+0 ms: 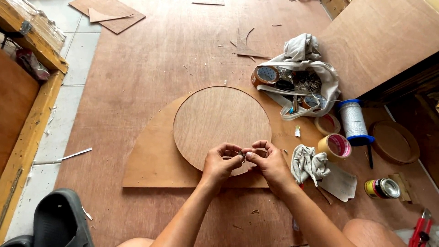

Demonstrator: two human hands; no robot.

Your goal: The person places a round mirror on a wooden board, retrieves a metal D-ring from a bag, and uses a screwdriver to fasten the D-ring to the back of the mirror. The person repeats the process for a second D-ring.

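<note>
**Both hands pinch a tiny metal piece over the round plywood disc**

Down on the floor, and the two hands meet right at the near edge of the round wooden disc (222, 126). The left hand (220, 163) has its grip closed to a fingertip pinch, thumb and forefinger nipped onto a small metal piece (241, 155); the right hand (270, 162) comes in from the other side, fingers curled tight, its grip pinched onto the same little part. What exactly the piece is, too small to tell. It sits between the fingertips, just above the disc's near rim.

The disc lies flat on a half-round plywood sheet (151, 160), and that rests on the big plywood floor board (151, 64).

Off to the right: a crumpled grey rag (308, 163) just beside the right hand, a roll of tan tape (335, 146) past it, a spool of white thread with blue ends (354, 121), and a small tin can (382, 188) lying on its side. Farther up, an open cloth bag (302, 75) with tape rolls and bits spilling out. A dark sandal (57, 219) sits at the near left, and a red-handled tool (423, 228) pokes in at the bottom right corner.
</note>
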